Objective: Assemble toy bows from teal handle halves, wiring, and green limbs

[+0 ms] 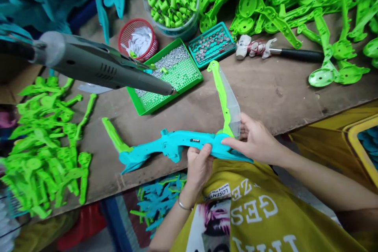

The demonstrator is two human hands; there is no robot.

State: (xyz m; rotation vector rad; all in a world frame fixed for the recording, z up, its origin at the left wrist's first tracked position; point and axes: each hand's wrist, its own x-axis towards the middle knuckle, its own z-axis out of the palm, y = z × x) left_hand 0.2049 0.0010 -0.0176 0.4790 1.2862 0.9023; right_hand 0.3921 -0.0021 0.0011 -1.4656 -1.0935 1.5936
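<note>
A long turquoise plastic frame [153,147] with a slot in its middle lies across the table's front edge. A bright green arm [113,134] sticks up from its left end. Toward its right end stands another green arm [220,94], with a translucent plate [233,106] along its side. My left hand [201,165] grips the frame's near edge, thumb on top beside the slot. My right hand [256,138] pinches the right end around the joint of the green arm, thumb on the turquoise part; its other fingers are partly hidden behind the plate.
A grey electric screwdriver [103,63] hangs over the table at left. Behind are a green tray [165,100] of screws, a teal tray [212,57] of metal pieces, a red basket [122,41], a tub [180,31] of green caps and a wrapped-head hammer [301,54]. Green part piles [44,149] flank them.
</note>
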